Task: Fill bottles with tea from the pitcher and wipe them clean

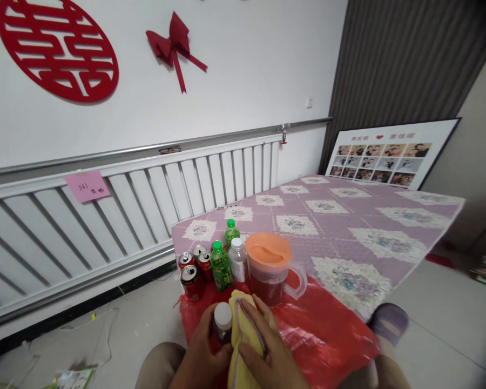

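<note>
My left hand (206, 351) is wrapped round a small clear bottle with a white cap (223, 315), low in the middle of the head view. Most of the bottle's body is hidden by my fingers. In my right hand (269, 346) is a folded yellow cloth (243, 335) with a purple edge, pressed against the bottle's right side. Just beyond stand a clear pitcher with an orange lid (269, 270), a clear white-capped bottle (238, 262), green bottles (221, 270) and several drink cans (191, 283). A red plastic sheet (324, 335) lies under them.
A purple flowered tablecloth (294, 222) covers the table. Behind it runs a white radiator (222, 175) with a pink note (87, 186). A framed photo board (384, 154) leans at the back right. A shoe (389, 322) shows at the lower right.
</note>
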`<state>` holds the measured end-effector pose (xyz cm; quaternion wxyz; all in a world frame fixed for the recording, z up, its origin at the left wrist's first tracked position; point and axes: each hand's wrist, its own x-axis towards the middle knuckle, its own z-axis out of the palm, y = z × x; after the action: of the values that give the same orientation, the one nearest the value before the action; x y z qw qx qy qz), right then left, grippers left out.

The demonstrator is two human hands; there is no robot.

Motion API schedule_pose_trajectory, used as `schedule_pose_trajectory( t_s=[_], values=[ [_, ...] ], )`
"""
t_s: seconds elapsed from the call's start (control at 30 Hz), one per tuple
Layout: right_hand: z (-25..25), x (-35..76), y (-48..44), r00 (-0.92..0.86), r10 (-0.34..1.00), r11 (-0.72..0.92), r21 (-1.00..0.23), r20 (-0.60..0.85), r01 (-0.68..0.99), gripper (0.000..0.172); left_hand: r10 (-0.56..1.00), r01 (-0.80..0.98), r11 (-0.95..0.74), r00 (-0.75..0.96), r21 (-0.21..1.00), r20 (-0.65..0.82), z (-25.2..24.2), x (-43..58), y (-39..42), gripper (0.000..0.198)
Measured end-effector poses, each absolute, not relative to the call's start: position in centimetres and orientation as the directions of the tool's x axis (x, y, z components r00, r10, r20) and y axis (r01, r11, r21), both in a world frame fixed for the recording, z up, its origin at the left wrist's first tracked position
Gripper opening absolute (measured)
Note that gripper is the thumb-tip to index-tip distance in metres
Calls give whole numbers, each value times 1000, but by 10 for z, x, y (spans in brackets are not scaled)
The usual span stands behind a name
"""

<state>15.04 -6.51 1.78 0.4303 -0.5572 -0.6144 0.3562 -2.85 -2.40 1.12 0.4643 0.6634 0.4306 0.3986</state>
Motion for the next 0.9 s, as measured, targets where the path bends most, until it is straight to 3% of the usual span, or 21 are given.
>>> schedule_pose_trajectory(
  t_s=[0.23,0.57,0.8,0.9],
  values=[
    [-10,145,-65,58,979,163,-922,195,350,60,949,239,-189,292,952,115,14,-29,-26,66],
    [-26,151,-63,40,999,5,-823,33,568,63,953,237,-158,291,959,85,20,-27,-29,70],
    [2,149,-70,-2,970,203,-804,243,559,60,940,223,-196,321,955,118,15,-28,-26,69],
    [7,147,-69,-24,963,231,-780,268,582,61,938,222,-203,323,954,124,15,-28,-26,68]
  ],
)
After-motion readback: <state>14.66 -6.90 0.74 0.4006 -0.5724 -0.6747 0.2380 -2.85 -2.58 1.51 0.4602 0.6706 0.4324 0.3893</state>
